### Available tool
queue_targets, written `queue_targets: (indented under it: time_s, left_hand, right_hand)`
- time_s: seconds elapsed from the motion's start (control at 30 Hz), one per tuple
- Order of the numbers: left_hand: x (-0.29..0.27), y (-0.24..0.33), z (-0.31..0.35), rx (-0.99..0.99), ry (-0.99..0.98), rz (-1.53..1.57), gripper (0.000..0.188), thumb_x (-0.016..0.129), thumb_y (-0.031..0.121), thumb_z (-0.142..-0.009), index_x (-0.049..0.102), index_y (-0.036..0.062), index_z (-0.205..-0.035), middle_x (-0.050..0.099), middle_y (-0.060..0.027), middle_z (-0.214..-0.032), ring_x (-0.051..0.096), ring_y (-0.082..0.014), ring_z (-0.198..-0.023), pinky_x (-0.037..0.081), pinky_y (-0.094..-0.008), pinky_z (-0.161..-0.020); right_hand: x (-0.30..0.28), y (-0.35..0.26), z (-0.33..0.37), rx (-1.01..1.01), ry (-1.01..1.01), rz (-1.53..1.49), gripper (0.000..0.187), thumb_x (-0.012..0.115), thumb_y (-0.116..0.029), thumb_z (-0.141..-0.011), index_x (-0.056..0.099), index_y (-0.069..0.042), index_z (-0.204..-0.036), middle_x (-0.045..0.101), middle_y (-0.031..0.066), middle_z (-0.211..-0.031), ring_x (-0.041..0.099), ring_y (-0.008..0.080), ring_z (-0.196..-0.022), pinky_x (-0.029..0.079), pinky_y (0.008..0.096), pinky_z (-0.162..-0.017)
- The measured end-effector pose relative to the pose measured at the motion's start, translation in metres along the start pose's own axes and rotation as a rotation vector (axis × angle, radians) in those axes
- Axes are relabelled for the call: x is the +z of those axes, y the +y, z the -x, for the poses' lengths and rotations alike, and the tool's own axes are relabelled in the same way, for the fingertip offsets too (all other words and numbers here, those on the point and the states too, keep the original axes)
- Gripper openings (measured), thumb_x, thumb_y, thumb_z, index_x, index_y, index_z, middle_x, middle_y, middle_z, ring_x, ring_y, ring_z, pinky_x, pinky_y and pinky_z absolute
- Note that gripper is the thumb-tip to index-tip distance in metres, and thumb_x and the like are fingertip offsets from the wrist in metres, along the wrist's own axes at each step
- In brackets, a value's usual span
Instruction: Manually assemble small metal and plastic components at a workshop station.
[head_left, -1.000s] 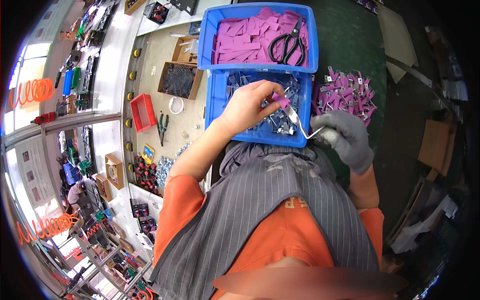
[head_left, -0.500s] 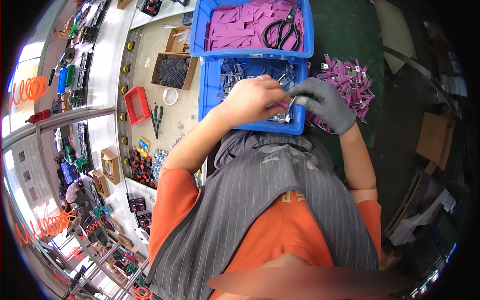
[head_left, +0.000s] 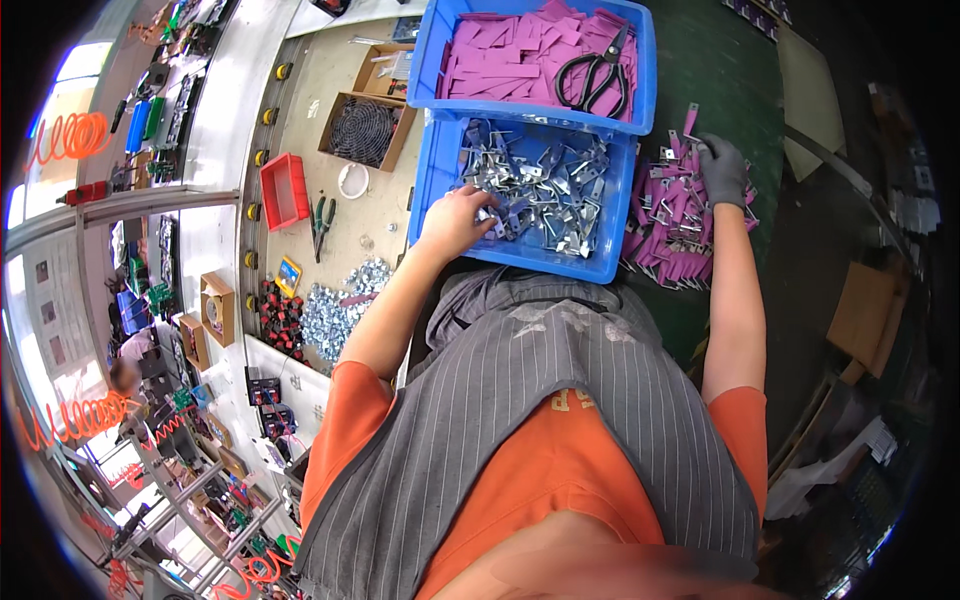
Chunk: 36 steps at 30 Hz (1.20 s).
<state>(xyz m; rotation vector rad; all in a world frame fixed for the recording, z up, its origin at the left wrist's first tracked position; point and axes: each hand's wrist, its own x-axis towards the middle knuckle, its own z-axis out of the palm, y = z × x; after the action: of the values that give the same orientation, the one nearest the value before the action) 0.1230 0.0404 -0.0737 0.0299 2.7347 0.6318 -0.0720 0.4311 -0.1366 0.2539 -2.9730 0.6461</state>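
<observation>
Bright, even overhead light falls on the blue bin. Beyond it, fisheye bending increases toward a black rim. Below, the nearest edge blurs.

Beige bench occupies the 11 o'clock area; a green mat covers its 1 o'clock portion. Shelving racks stocked with small parts stand at 8 o'clock. Orange coiled hoses hang at 10 o'clock under bright light.
</observation>
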Motion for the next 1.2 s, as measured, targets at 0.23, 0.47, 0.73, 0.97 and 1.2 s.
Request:
queue_targets:
  time_s: [0.23, 0.47, 0.73, 0.97, 1.2]
  left_hand:
    - [-0.001, -0.010, 0.011, -0.093, 0.053, 0.068, 0.023, 0.065, 0.025, -0.076, 0.065, 0.0139, -0.096, 0.061, -0.0088, -0.096, 0.058, -0.0288, -0.092, 0.047, -0.0386, -0.080]
    - [-0.011, 0.011, -0.005, 0.095, 0.130, 0.139, 0.018, 0.064, 0.021, -0.077, 0.065, 0.0128, -0.094, 0.061, -0.0078, -0.083, 0.060, -0.0233, -0.067, 0.048, -0.0345, -0.064]
    - [-0.081, 0.033, -0.048, 0.254, 0.532, 0.112, 0.007, 0.066, 0.016, -0.077, 0.067, 0.0127, -0.082, 0.060, -0.0056, -0.073, 0.056, -0.0183, -0.055, 0.045, -0.0297, -0.052]
    - [-0.112, 0.020, -0.158, 0.246, 0.526, -0.164, 0.015, 0.062, 0.027, -0.077, 0.068, 0.0153, -0.085, 0.064, -0.0066, -0.081, 0.061, -0.0261, -0.081, 0.049, -0.0361, -0.071]
    - [-0.098, 0.020, -0.206, 0.288, 0.350, -0.471, 0.018, 0.059, 0.030, -0.079, 0.068, 0.0163, -0.086, 0.066, -0.0072, -0.092, 0.061, -0.0271, -0.092, 0.051, -0.0383, -0.077]
  right_hand:
    - [-0.037, -0.126, 0.047, -0.261, 0.081, -0.585, 0.019, 0.061, -0.017, -0.081, 0.063, -0.009, -0.098, 0.062, 0.0099, -0.094, 0.061, 0.0234, -0.087, 0.048, 0.0333, -0.075]
    - [0.077, -0.212, 0.055, -0.554, -0.578, 0.037, 0.024, 0.048, -0.015, -0.083, 0.064, -0.007, -0.099, 0.064, 0.0135, -0.093, 0.063, 0.0304, -0.085, 0.051, 0.0398, -0.072]
    - [0.069, -0.233, 0.060, -0.502, -0.689, 0.126, 0.023, 0.048, -0.011, -0.080, 0.063, -0.008, -0.098, 0.065, 0.0147, -0.091, 0.064, 0.0322, -0.083, 0.051, 0.0418, -0.071]
    - [-0.007, -0.193, 0.102, -0.394, -0.688, -0.696, 0.032, 0.053, -0.009, -0.080, 0.058, -0.008, -0.111, 0.062, 0.0104, -0.100, 0.061, 0.0234, -0.085, 0.048, 0.0330, -0.076]
    - [-0.013, -0.177, 0.114, -0.136, -0.587, -1.004, 0.031, 0.056, -0.011, -0.084, 0.056, -0.004, -0.114, 0.059, 0.0035, -0.088, 0.054, 0.0078, -0.075, 0.046, 0.0225, -0.070]
